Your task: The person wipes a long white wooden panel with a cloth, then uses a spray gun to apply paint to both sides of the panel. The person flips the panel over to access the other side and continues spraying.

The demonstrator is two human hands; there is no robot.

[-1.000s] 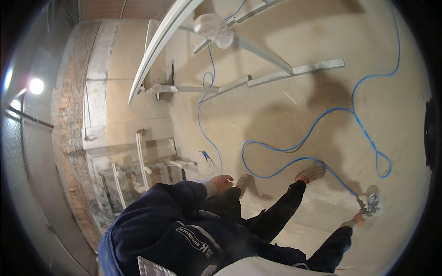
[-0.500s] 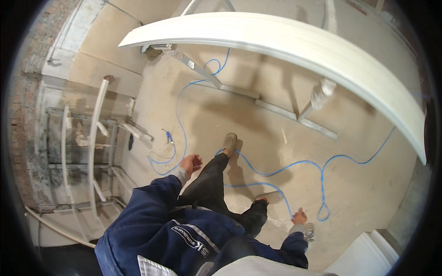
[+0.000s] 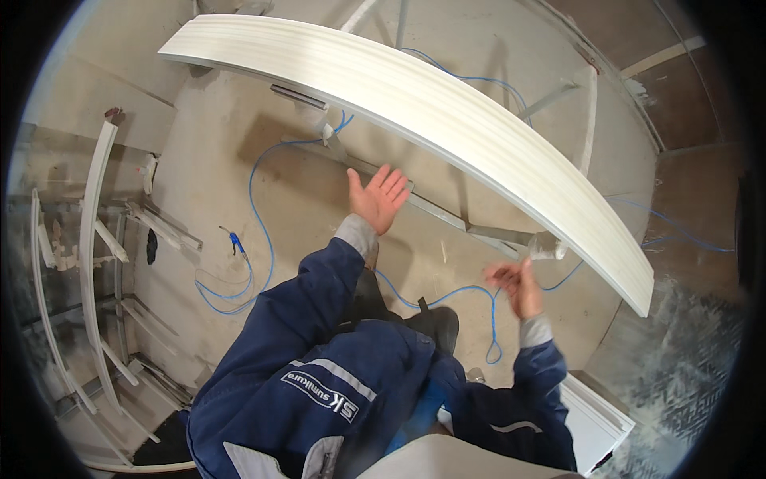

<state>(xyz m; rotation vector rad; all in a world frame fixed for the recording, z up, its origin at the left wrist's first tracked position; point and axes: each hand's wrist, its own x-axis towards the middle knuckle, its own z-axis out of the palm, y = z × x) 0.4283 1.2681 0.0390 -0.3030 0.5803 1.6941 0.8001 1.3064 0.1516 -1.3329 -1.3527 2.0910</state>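
A long white ribbed panel (image 3: 383,84) lies across a metal stand, its near edge running from upper left to lower right; the fisheye view bends it. My left hand (image 3: 379,199) is raised short of that edge, palm up, fingers spread and holding nothing. Lower and to the right, my right hand (image 3: 517,289) is also off the panel, thumb up and fingers apart, slightly blurred. The stand's metal frame (image 3: 439,209) shows below the panel, with a wrapped support (image 3: 546,246) near my right hand.
A thin blue air hose (image 3: 252,180) winds over the floor, with a blue air blow gun (image 3: 236,243) on the left. Long pale strips (image 3: 89,207) lean on a rack at left. A white box-like piece (image 3: 594,423) stands at lower right.
Both my hands have come up and forward toward the panel, the left one opening out. My body has moved closer, and the panel appears nearer and shifted left in view.
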